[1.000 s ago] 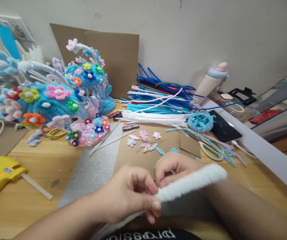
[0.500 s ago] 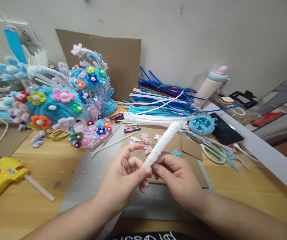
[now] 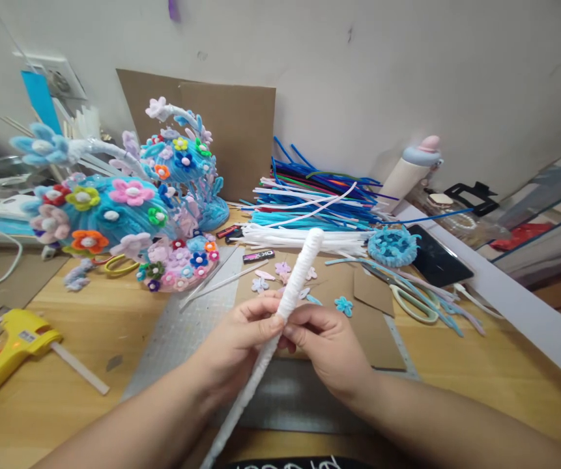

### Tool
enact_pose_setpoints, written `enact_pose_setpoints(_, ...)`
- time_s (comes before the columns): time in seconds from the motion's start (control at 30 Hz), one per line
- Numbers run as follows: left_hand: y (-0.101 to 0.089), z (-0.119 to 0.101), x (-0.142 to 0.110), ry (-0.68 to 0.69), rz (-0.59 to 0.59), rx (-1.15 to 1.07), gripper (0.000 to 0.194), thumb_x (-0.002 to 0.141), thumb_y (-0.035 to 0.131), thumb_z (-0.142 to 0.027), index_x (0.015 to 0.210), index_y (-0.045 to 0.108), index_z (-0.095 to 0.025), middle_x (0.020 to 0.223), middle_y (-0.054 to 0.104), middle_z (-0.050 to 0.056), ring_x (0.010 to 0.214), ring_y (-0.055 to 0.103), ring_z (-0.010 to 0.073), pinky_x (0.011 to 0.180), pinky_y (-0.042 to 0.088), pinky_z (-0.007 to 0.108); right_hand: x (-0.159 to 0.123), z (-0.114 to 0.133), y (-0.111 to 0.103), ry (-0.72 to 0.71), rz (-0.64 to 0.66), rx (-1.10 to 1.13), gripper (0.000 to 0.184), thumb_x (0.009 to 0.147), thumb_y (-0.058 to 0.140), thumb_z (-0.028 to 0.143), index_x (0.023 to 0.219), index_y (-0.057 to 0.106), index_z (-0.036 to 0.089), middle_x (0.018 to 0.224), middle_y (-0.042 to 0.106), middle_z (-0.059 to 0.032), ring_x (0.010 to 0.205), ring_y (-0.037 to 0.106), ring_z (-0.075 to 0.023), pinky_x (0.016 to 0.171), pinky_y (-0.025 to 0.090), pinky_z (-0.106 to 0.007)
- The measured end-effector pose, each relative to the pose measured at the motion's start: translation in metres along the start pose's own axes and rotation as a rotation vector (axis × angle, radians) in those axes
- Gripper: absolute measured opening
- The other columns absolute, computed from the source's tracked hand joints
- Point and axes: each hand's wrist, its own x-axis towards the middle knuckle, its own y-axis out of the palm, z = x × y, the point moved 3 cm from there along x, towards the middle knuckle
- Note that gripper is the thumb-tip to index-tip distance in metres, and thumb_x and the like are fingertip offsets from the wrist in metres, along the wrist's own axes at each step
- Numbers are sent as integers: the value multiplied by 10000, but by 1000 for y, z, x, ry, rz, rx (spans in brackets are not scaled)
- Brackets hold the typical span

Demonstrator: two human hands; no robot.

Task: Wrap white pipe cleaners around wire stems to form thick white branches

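A long white fuzzy-wrapped rod slants from upper right down toward the bottom edge, its upper part thicker than the lower. My left hand is closed around its middle, thumb pressed on the front. My right hand pinches at the same spot from the other side, fingertips touching the rod; whether a loose strand sits between them is hidden. Behind the hands, small pastel flowers and a blue flower lie on a cardboard sheet, which rests on a grey cutting mat.
At left stand flower-covered blue pipe-cleaner pieces and a yellow glue gun. Bundles of pipe cleaners lie at the back. To the right are a round blue fuzzy piece, scissors, a phone and a bottle.
The rod has swung more upright, its tip moving left, and its lower length now shows below my hands. My left fingers have closed around it. The view has shifted slightly.
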Motion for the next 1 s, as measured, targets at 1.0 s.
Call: enact_pose_setpoints(1.0,-17,-15,-4,-61,-264,265,303,708,703,-369,620,575,-109,533,581,7,408,508,59,396,391,152,154,67,-96,-412,-153,-1309,158,790,522,216,857,646,145,937,632,-115,904,566,-258,779,431,-375)
